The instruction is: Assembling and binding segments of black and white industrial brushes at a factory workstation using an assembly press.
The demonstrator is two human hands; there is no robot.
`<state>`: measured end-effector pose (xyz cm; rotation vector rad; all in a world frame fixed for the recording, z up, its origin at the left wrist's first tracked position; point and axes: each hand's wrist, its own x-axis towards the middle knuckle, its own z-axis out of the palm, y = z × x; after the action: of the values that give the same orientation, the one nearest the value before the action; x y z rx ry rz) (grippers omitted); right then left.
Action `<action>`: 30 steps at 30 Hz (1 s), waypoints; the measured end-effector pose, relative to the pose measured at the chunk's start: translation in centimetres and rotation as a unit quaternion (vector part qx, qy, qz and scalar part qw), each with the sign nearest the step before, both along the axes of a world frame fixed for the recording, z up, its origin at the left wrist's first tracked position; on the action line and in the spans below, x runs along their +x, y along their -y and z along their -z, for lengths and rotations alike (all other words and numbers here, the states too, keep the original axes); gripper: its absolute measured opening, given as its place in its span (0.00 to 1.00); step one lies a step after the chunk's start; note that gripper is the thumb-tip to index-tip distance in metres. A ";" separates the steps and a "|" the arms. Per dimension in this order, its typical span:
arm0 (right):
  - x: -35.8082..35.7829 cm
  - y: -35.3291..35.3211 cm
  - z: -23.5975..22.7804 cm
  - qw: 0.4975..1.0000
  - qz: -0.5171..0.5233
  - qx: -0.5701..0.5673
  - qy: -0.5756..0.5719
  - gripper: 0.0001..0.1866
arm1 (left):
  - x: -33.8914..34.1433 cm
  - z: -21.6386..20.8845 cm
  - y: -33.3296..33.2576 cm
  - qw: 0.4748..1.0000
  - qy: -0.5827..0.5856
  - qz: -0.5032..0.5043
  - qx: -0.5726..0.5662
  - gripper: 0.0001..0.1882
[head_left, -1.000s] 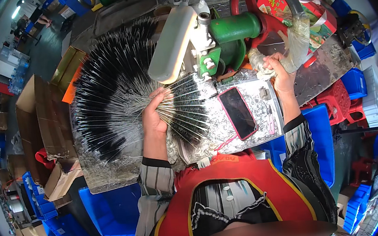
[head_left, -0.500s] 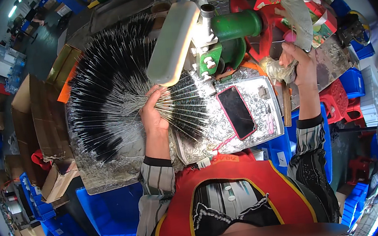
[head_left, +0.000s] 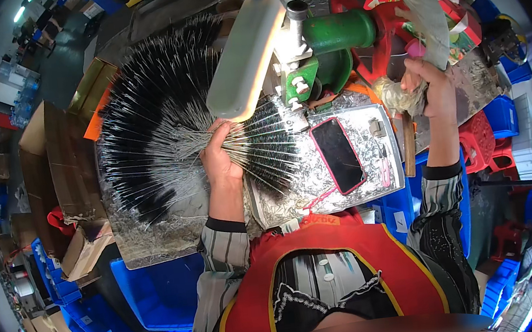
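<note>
Left hand [head_left: 222, 164]: closed around a fanned bunch of black wire-stemmed brushes [head_left: 269, 146]
Right hand [head_left: 433, 86]: curled around wrapped handle [head_left: 405, 99] of red handwheel [head_left: 389, 24]
Smartphone [head_left: 338, 156]: lying dark-screened on shallow tray [head_left: 284, 212]
Lamp [head_left: 246, 57]: lit, beside green machine [head_left: 339, 32]

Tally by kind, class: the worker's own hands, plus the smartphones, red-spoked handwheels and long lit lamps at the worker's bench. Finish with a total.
Hands: 2 (left hand, right hand)
Smartphone: 1
Red-spoked handwheel: 1
Long lit lamp: 1
Total: 5
</note>
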<state>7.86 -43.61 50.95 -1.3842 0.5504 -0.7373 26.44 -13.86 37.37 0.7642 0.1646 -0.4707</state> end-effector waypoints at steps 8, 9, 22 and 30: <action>1.1 -1.3 7.5 0.971 0.009 -0.167 0.169 0.07 | -0.1 -1.0 0.0 1.000 0.009 0.019 0.004 0.14; 1.1 -1.0 7.6 0.978 0.013 -0.133 0.162 0.07 | 0.2 -1.2 0.0 0.998 0.023 0.051 0.011 0.15; 0.3 -1.8 1.8 0.996 0.047 -0.012 0.075 0.07 | 0.6 -0.6 -1.2 0.994 0.035 0.105 -0.024 0.21; 0.2 -1.2 2.5 0.994 0.012 -0.021 0.104 0.05 | 0.5 -1.1 -0.8 0.997 0.036 0.068 0.005 0.20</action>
<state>8.11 -42.46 48.46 -1.3228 0.3892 -0.9061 26.97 -13.07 38.47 0.8040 0.0474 -0.5699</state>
